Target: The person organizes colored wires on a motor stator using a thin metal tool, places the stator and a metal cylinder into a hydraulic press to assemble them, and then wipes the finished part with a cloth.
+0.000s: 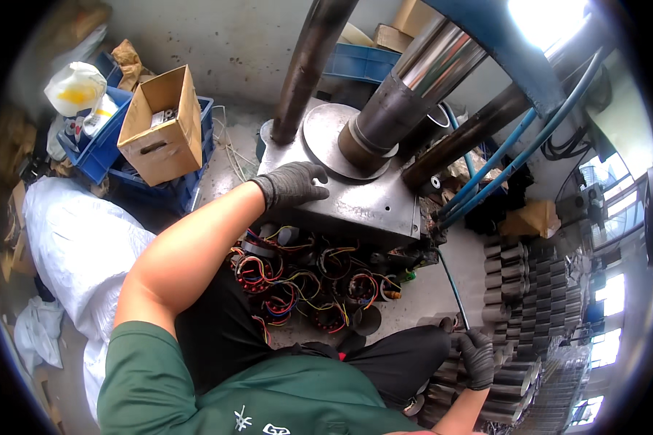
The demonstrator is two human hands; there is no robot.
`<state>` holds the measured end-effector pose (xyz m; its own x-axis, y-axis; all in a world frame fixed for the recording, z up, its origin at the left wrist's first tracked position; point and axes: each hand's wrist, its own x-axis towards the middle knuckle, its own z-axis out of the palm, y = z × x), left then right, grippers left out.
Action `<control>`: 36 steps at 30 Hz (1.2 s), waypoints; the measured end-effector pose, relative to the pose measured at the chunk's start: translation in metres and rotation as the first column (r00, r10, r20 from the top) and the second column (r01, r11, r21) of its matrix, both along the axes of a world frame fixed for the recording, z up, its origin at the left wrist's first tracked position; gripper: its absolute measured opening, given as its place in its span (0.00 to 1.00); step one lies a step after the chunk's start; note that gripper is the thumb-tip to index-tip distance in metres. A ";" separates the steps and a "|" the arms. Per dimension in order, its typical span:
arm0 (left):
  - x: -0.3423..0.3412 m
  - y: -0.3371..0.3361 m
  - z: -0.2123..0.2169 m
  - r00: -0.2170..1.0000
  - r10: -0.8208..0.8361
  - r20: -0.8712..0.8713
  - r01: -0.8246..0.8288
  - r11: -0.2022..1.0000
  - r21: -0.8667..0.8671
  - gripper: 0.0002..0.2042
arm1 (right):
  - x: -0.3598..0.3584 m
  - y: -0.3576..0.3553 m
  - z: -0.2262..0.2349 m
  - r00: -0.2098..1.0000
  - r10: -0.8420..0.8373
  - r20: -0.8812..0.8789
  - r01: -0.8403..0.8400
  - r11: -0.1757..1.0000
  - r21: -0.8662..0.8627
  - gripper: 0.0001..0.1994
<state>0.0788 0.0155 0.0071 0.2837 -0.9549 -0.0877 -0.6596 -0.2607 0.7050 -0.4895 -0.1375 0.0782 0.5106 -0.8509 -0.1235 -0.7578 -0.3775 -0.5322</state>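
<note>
The left hand (pixel 295 184), gloved in grey, lies palm down with fingers spread, its bare forearm stretched far forward. The right hand (pixel 477 357), also gloved, hangs low at the near right, fingers curled.

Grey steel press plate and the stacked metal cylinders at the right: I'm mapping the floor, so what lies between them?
In the head view, bare concrete floor crossed by a thin blue hose, between the press plate and the cylinders.

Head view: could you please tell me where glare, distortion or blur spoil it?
Head view: glare burns out the top right above the blue frame; the windows at right are overexposed; fisheye bends the steel column and darkens the corners; the press base is sharp, as are both gloved hands.
</note>
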 end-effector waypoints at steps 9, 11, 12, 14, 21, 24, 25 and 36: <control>-0.002 0.001 -0.001 1.000 0.023 0.006 -0.023 1.000 -0.017 0.24 | 0.002 0.002 0.000 1.000 -0.013 -0.006 0.012 0.997 -0.080 0.09; -0.001 0.001 -0.002 1.000 0.018 -0.006 -0.018 1.000 -0.015 0.24 | -0.001 0.000 -0.001 1.000 -0.004 -0.017 0.003 0.997 -0.080 0.09; -0.001 0.000 -0.003 1.000 0.015 -0.020 -0.015 1.000 -0.014 0.25 | -0.003 -0.002 -0.002 1.000 0.008 -0.029 -0.010 0.997 -0.081 0.09; -0.001 0.000 -0.005 1.000 0.013 -0.008 -0.013 1.000 -0.022 0.25 | -0.006 -0.004 -0.004 1.000 0.012 -0.004 -0.012 0.997 -0.077 0.09; 0.004 0.001 -0.010 0.997 0.024 -0.068 -0.025 1.000 -0.014 0.26 | 0.011 0.001 0.023 1.000 -0.005 0.007 0.004 0.998 0.055 0.10; 0.003 0.000 -0.011 0.996 0.032 -0.078 -0.033 0.999 -0.013 0.26 | 0.018 -0.014 0.037 0.999 0.030 0.042 -0.035 0.990 0.135 0.12; 0.003 0.000 -0.011 0.997 0.030 -0.074 -0.031 0.999 -0.009 0.26 | 0.025 -0.018 0.046 0.997 0.042 0.066 -0.050 0.992 0.119 0.13; -0.003 -0.001 -0.005 0.999 0.012 0.039 -0.012 1.000 0.001 0.26 | 0.098 -0.173 0.122 0.831 0.231 0.505 0.206 0.716 -0.667 0.16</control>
